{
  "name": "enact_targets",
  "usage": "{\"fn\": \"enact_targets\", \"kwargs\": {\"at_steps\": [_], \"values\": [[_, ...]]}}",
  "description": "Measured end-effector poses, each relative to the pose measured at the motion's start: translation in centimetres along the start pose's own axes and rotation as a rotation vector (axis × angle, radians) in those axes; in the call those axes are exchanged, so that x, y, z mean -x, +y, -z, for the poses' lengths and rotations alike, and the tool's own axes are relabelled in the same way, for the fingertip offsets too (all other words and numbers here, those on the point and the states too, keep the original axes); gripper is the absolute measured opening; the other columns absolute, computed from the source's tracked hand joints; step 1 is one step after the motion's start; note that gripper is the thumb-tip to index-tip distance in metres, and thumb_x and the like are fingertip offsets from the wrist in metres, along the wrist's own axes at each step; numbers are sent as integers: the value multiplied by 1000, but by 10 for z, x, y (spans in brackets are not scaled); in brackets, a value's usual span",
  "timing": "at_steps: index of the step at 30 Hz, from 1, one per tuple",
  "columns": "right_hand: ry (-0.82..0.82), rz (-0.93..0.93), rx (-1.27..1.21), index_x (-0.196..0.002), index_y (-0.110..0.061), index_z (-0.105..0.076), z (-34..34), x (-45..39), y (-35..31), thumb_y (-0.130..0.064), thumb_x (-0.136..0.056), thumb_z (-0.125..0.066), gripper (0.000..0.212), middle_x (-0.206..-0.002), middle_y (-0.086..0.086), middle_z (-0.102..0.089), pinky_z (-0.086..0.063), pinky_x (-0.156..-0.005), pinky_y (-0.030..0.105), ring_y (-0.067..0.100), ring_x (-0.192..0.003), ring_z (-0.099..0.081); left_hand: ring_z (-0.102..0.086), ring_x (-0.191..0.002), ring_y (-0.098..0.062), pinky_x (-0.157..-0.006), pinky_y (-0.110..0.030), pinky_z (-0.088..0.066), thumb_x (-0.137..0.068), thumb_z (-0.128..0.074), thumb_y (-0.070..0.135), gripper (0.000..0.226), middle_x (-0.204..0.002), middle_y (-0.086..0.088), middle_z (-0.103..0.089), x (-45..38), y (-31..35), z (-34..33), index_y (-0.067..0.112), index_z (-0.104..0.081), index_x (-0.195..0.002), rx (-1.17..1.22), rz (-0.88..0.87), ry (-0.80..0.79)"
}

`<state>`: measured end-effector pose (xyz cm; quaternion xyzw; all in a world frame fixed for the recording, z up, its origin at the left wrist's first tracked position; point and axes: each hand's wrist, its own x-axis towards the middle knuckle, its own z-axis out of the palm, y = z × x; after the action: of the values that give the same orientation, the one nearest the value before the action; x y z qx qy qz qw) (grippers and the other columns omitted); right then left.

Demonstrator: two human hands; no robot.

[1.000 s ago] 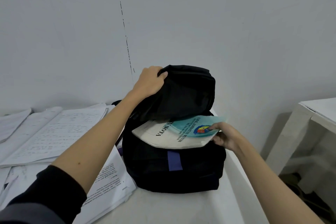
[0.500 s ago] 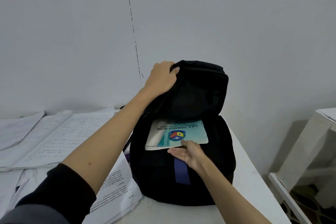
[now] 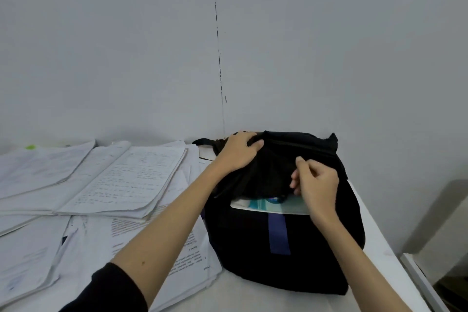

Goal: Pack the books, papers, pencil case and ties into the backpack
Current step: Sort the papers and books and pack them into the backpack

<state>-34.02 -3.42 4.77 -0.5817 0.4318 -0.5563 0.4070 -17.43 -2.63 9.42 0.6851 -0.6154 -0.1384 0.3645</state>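
A black backpack [image 3: 283, 248] with a blue strip on its front stands on the white table [image 3: 266, 299] against the wall. My left hand [image 3: 239, 152] grips the top of its flap at the back left. My right hand [image 3: 315, 180] has curled fingers and pinches the flap's fabric near the zip. Under the flap, the edges of a white and a teal book [image 3: 268, 204] show in the bag's mouth. An open notebook [image 3: 121, 180] and loose printed papers [image 3: 106, 248] lie left of the bag.
More paper sheets [image 3: 27, 256] cover the table's left part. The wall rises right behind the bag. The table's right edge runs close beside the bag, with another white piece of furniture [image 3: 420, 278] lower right and a gap to the floor.
The books have sunk deeper into the bag. My right hand left them and rose to the flap. The flap has come down over the opening.
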Motion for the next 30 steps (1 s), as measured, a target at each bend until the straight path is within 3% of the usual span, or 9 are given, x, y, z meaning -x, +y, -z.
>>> {"fn": "enact_targets", "kwargs": {"at_steps": [3,7,11,14,16,22,25,28,30], "values": [[-19,162,68,-54,-5,-56,-25,1,-13,-23,-93,-54,43,-46,4,-58,-50,-59,37,22,-45,-55,-63,-88,-14,-83,-29,-48,-89,-61,32,18,-91,-3,-69,23,-26,-1,19,-68,-99,217,131,-189],[-166,205,227,-63,-3,-58,-78,15,-15,-30,-93,-51,41,-55,9,-62,-52,-63,45,30,-49,-58,-64,-100,-7,-76,-23,-53,-92,-59,29,23,-107,6,-70,63,-73,28,24,-65,-114,531,330,-273],[-433,161,252,-69,-3,-61,-151,40,-21,-26,-92,-53,33,-65,8,-66,-53,-66,44,30,-60,-62,-60,-107,-15,-83,-26,-50,-93,-59,20,16,-113,3,-66,103,-146,90,18,-65,-107,653,500,274],[-656,171,283,-76,-4,-63,-219,64,-26,-25,-92,-53,28,-75,8,-68,-53,-72,42,27,-70,-63,-51,-107,-18,-91,-31,-43,-91,-59,13,30,-120,-5,-56,130,-214,152,10,-59,-121,616,706,763],[-788,157,328,-82,-7,-64,-265,79,-29,-26,-92,-53,24,-81,6,-70,-52,-76,38,23,-80,-64,-51,-113,-27,-93,-36,-44,-87,-63,14,41,-131,-10,-51,147,-259,192,11,-54,-127,615,881,971],[-993,146,385,-99,-5,-63,-399,119,-44,-24,-93,-52,23,-100,6,-67,-50,-80,33,20,-90,-61,-44,-126,-32,-98,-40,-41,-88,-60,11,64,-144,-18,-38,174,-351,283,3,-27,-142,825,1121,1191],[-1037,103,435,-110,-3,-60,-457,127,-49,-23,-92,-54,28,-109,9,-63,-48,-85,33,22,-96,-59,-52,-115,-32,-95,-44,-46,-87,-60,11,62,-135,-17,-45,177,-380,317,5,-27,-139,942,1184,1288],[-1026,49,524,-121,1,-52,-498,134,-48,-24,-92,-53,38,-115,14,-58,-44,-85,33,26,-103,-55,-55,-92,-25,-80,-39,-51,-89,-54,14,38,-118,-15,-56,183,-408,341,5,-45,-125,1080,1204,1291],[-1003,20,576,-114,2,-53,-522,140,-44,-24,-94,-50,33,-112,15,-58,-43,-79,32,29,-105,-54,-54,-68,-19,-60,-32,-48,-93,-47,15,10,-90,-12,-58,191,-424,353,6,-53,-93,1101,1198,1231]]}}
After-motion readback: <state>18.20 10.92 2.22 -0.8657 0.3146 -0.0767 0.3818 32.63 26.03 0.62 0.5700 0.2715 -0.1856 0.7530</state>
